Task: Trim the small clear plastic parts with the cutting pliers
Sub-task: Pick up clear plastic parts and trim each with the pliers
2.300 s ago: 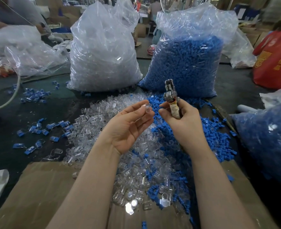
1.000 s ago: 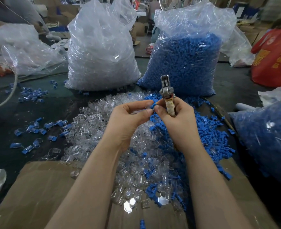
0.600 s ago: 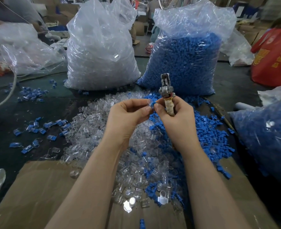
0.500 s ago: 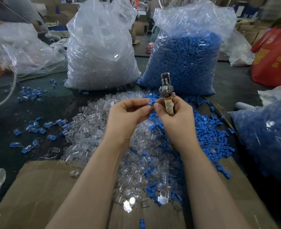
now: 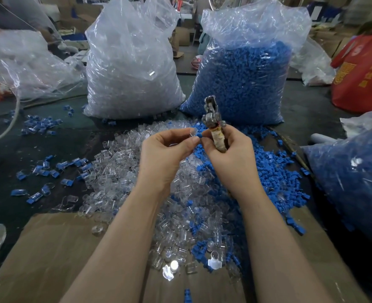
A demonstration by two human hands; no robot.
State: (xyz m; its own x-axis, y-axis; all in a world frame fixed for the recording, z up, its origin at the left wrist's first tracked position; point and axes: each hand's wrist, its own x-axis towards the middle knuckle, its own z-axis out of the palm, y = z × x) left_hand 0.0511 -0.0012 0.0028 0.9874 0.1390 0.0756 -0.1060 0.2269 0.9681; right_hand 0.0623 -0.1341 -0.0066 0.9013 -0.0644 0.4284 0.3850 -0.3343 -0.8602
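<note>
Behind both hands [image 5: 199,149], two bulging bags [image 5: 132,68] of parts.

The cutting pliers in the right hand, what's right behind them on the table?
Behind the cutting pliers, held upright by the right hand, stands the clear bag of blue parts. The pliers cover a strip of the bag's lower edge, and the hand hides the lower handles.

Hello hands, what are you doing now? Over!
Left hand pinches clear part. Right hand grips cutting pliers, head pointing up. Nothing blocking.
</note>
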